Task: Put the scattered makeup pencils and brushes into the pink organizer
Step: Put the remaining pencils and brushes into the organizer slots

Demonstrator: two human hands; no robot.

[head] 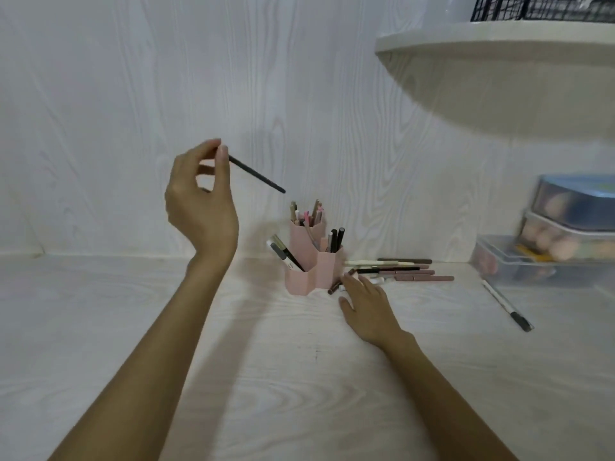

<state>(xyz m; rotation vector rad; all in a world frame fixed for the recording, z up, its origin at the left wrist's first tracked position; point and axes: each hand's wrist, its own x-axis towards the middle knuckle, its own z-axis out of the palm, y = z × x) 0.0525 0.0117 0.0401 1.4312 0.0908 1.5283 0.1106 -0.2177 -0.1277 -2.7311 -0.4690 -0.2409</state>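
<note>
**One black pencil in the air, a heap more to go**

Nearest me, my right hand [364,302] lies flat and slack on the white desk [299,394], gripping nothing; its fingertips touch the near end of the pile of loose pencils [399,271], which lies just right of the pink organizer [311,261]; I judge it is about to pick from there. My left hand [199,197] is raised up and left of the organizer, pinching a black pencil [256,174] by its top end between thumb and fingertips, the free end slanting down toward the cups; the next move, I think, is to tip it upright and lower it into a cup with room, since the pencils already standing inside lean and could block it. One white pen with a dark cap [507,306] lies apart to the right; beyond it, stacked clear storage boxes [565,241]; overhead, a white shelf [499,44].
</note>
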